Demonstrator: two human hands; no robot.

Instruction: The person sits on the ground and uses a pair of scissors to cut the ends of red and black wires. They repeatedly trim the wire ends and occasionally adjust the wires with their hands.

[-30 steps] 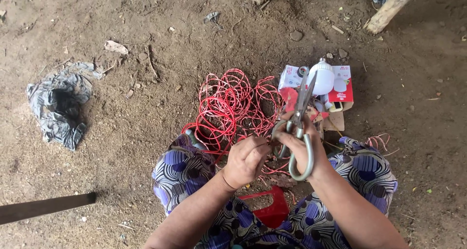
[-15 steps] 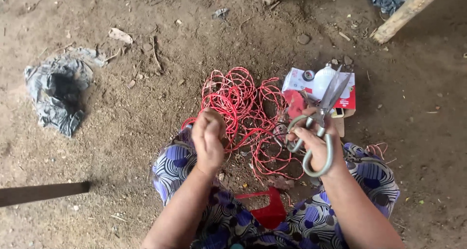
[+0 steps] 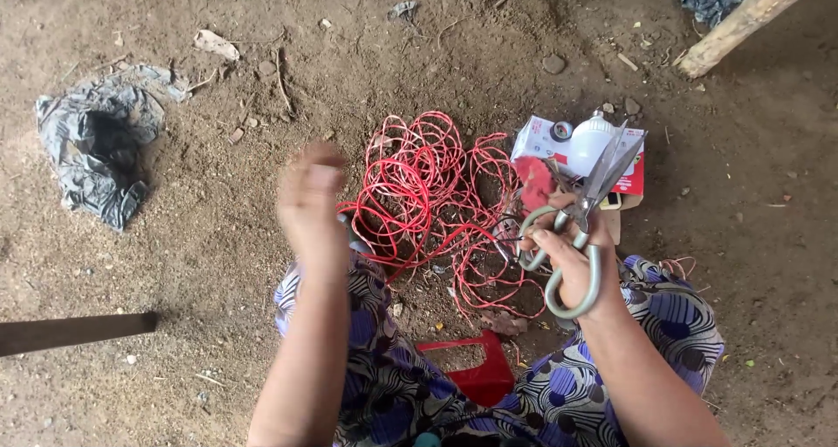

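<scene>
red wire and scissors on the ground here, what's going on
A person sits on bare dirt with a loose tangle of red wire in front of their knees. The right hand grips grey-handled scissors, blades pointing up and away. The left hand is raised above the wire, blurred, and whether it holds anything cannot be told. Behind the scissors lie a white bulb on a box. A crumpled grey plastic bag lies off to the left.

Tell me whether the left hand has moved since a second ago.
Yes. The left hand has swung away from the scissors, out to the left edge of the red wire coil.
</scene>
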